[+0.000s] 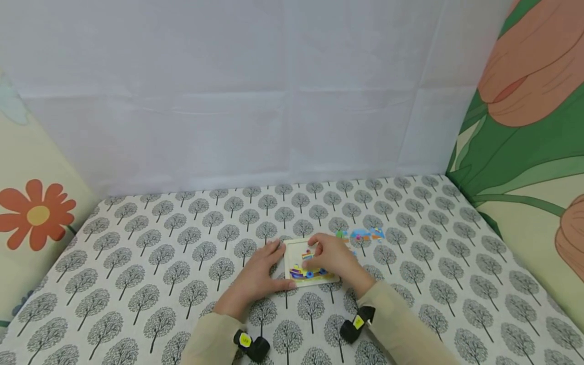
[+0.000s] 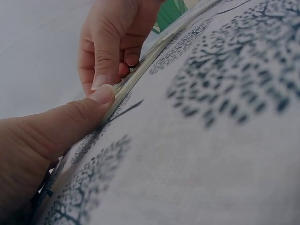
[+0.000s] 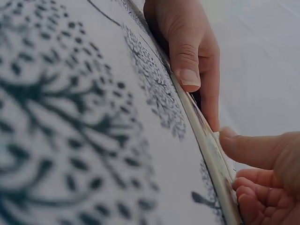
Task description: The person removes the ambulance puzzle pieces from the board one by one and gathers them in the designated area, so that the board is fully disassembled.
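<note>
A shallow puzzle board (image 1: pixel 292 253) with a pale raised frame lies on the tree-print cloth. Colourful pieces in purple, yellow and blue sit along its near side, with a small striped part (image 1: pixel 307 256) above them. My left hand (image 1: pixel 260 271) steadies the board: its straight thumb presses the near left corner and its fingers lie along the left side. Over the right part of the board, my right hand (image 1: pixel 335 256) is bent down, thumb and forefinger apart around the striped part. Its other fingers (image 3: pixel 248 197) are curled at the surface. I cannot tell whether it pinches a piece.
Several loose blue, orange and green puzzle pieces (image 1: pixel 360 234) lie on the cloth beyond my right hand. A white sheet (image 1: pixel 287 101) hangs behind the table (image 1: pixel 182 243). Flower-painted walls (image 1: pixel 524 203) stand at both sides.
</note>
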A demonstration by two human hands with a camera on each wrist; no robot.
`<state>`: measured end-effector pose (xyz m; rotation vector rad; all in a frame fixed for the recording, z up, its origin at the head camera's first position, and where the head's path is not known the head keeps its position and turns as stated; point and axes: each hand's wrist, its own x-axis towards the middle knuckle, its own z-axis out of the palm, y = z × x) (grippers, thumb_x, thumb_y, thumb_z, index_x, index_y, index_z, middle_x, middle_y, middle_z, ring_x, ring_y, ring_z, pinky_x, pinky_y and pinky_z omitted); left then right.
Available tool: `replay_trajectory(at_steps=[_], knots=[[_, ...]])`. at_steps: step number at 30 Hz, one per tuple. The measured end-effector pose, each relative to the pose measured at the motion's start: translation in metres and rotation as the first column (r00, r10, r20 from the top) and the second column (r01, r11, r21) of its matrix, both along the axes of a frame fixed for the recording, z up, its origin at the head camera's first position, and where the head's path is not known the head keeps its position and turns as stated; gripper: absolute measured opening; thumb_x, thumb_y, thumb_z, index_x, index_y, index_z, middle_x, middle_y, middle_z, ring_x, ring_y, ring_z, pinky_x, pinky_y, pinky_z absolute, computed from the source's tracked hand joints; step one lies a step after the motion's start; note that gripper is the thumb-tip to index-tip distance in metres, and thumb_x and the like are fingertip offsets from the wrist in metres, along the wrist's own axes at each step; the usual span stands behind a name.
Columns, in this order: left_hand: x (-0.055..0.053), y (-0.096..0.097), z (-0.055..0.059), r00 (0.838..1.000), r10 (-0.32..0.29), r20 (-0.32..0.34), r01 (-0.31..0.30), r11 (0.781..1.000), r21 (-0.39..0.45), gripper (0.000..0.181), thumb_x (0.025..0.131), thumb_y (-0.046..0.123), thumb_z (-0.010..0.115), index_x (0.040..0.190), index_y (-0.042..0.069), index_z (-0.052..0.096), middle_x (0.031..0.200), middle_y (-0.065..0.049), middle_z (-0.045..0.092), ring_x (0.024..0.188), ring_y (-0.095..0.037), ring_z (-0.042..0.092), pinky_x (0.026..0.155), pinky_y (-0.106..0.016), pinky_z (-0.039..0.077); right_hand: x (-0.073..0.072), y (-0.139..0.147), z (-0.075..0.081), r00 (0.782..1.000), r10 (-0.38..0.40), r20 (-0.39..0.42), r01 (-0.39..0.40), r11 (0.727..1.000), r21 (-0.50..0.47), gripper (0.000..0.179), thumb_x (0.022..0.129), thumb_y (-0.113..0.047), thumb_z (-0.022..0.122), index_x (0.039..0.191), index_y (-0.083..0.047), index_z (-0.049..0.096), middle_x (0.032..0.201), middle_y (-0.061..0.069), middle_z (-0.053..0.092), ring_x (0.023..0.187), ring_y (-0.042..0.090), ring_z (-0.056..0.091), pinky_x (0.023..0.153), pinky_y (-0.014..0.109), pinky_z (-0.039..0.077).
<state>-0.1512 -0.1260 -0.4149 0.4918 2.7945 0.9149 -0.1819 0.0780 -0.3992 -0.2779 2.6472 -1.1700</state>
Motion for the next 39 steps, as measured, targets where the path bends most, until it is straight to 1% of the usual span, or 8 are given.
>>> replay_trajectory(at_steps=[4,11,15,19,28,36,39], knots=[[0.000,0.000,0.000,1.000,-0.004,0.000,0.004,1.000,0.000,0.092,0.071,0.046,0.076,0.143,0.007,0.034,0.153,-0.010,0.021,0.141,-0.034,0.014,0.111,-0.056,0.018,-0.001,-0.003,0.003,1.000,0.019,0.019,-0.020,0.998,0.062,0.043,0.070,-0.027,0.081,0.104,-0.011,0.060,0.070,0.003,0.052,0.054,0.015,0.043,0.047,0.026,0.036],[0.001,0.000,0.001,1.000,-0.004,0.005,0.004,1.000,0.003,0.092,0.071,0.046,0.076,0.143,0.007,0.033,0.154,-0.010,0.020,0.141,-0.034,0.013,0.111,-0.056,0.017,-0.003,-0.008,0.006,0.999,0.019,0.031,-0.023,0.989,0.148,0.036,0.068,-0.026,0.083,0.088,-0.013,0.056,0.071,0.003,0.051,0.057,0.016,0.044,0.049,0.027,0.037],[0.001,0.000,0.002,1.000,-0.004,0.002,0.004,1.000,0.003,0.092,0.071,0.046,0.076,0.143,0.007,0.034,0.153,-0.010,0.020,0.141,-0.035,0.013,0.111,-0.055,0.017,-0.005,-0.011,0.009,0.999,0.021,0.036,-0.027,0.981,0.191,0.036,0.067,-0.026,0.083,0.086,-0.013,0.056,0.074,0.001,0.054,0.061,0.016,0.047,0.053,0.027,0.039],[0.001,-0.001,0.001,1.000,-0.008,-0.001,0.008,1.000,-0.001,0.092,0.071,0.046,0.076,0.143,0.007,0.034,0.153,-0.011,0.021,0.141,-0.035,0.014,0.111,-0.055,0.017,-0.006,-0.014,0.009,0.999,0.025,0.039,-0.033,0.976,0.216,0.036,0.068,-0.026,0.083,0.086,-0.012,0.055,0.075,0.000,0.055,0.063,0.016,0.049,0.054,0.027,0.040],[0.000,-0.002,-0.002,1.000,-0.015,-0.005,0.015,1.000,-0.011,0.092,0.071,0.047,0.075,0.143,0.007,0.034,0.153,-0.011,0.021,0.140,-0.035,0.014,0.111,-0.055,0.018,-0.004,-0.014,0.009,0.999,0.007,0.049,-0.016,0.979,0.202,0.037,0.067,-0.023,0.084,0.086,-0.011,0.055,0.074,0.001,0.055,0.062,0.017,0.049,0.054,0.028,0.040],[-0.001,-0.001,0.000,1.000,-0.019,-0.017,0.019,1.000,-0.018,0.092,0.071,0.047,0.075,0.143,0.006,0.034,0.153,-0.011,0.021,0.140,-0.036,0.015,0.111,-0.055,0.017,-0.006,-0.014,0.007,0.999,0.000,0.047,-0.009,0.979,0.202,0.036,0.067,-0.023,0.083,0.086,-0.012,0.055,0.072,0.001,0.055,0.060,0.016,0.047,0.053,0.027,0.039],[-0.001,-0.001,0.000,1.000,-0.018,-0.014,0.018,1.000,-0.018,0.092,0.071,0.047,0.075,0.143,0.007,0.034,0.153,-0.011,0.021,0.140,-0.035,0.014,0.111,-0.055,0.017,-0.005,-0.015,0.008,0.999,-0.010,0.050,0.000,0.980,0.199,0.036,0.067,-0.022,0.083,0.086,-0.012,0.055,0.073,0.001,0.055,0.062,0.017,0.048,0.053,0.028,0.040]])
